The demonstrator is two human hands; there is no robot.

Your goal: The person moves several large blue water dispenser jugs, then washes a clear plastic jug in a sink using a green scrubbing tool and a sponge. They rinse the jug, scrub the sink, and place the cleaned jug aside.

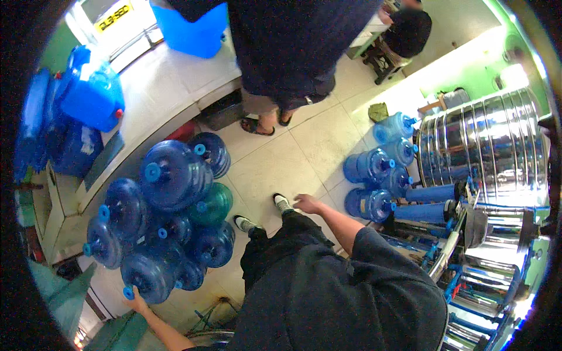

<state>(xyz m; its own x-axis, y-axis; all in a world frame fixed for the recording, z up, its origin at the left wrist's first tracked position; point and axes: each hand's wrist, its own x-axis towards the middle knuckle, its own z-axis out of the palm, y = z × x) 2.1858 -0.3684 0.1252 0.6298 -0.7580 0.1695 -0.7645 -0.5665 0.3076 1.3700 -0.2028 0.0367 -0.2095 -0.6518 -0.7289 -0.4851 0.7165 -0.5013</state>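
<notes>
At the lower left, my left hand (136,301) is closed around the capped neck of a big blue water jug (149,279). That jug lies on its side at the near end of a pile of similar jugs. Several more blue jugs (175,175) are stacked beyond it, their light blue caps facing left. Among them is one green jug (215,205). My right hand (305,203) hangs in front of my body above the floor, holding nothing, with its fingers loosely apart.
A person in dark clothes (287,47) stands ahead; another sits at the far right (410,29). A white counter (175,85) carries blue containers (91,96). On the right are upright blue jugs (364,165), a steel tank (486,146) and filter pipes (430,193).
</notes>
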